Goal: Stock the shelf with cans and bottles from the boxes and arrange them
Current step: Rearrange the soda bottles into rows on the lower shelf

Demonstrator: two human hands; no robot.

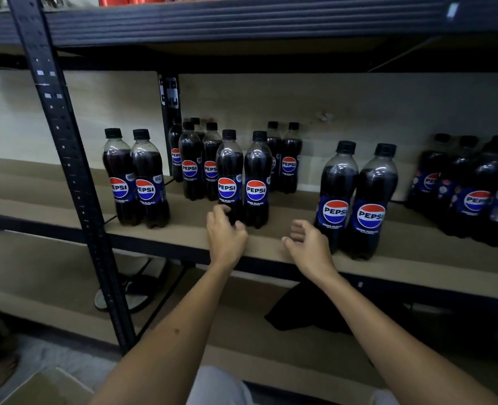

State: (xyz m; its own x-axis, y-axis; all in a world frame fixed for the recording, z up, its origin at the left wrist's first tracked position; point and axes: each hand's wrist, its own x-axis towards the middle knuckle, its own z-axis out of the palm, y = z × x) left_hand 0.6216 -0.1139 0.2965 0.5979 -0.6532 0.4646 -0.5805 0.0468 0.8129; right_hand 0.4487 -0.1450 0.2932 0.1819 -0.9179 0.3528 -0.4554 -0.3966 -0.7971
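Nearest, two bare forearms reach up from the bottom edge toward the front lip of the middle shelf (271, 247), a tan board on a black metal frame.

The left hand (226, 235) sits at the foot of the front middle pair of bottles (243, 182), its fingers curled against the base of the left bottle of that pair; whether this grip truly clamps the bottle or only touches it cannot be told, as the hand is blurred. The right hand (309, 244) hangs over the shelf edge just left of the right front pair of bottles (357, 203), fingers loosely spread and apart, gripping nothing.

Below the shelf, on a lower board, lie a sandal (134, 287) on the left and a black cloth (315, 311) to the right.

All bottles are dark Pepsi Zero Sugar with black caps, standing upright. At the left stands the left pair of bottles (137, 179), just beside the black upright post (66, 159). Behind the middle pair, farther back, stands a back cluster of bottles (201, 162) near the rear wall. At far right sits a blurred right-hand group of bottles (472, 188).

Farthest up, the upper shelf (242, 21) carries red cans (131, 0), only partly in view.
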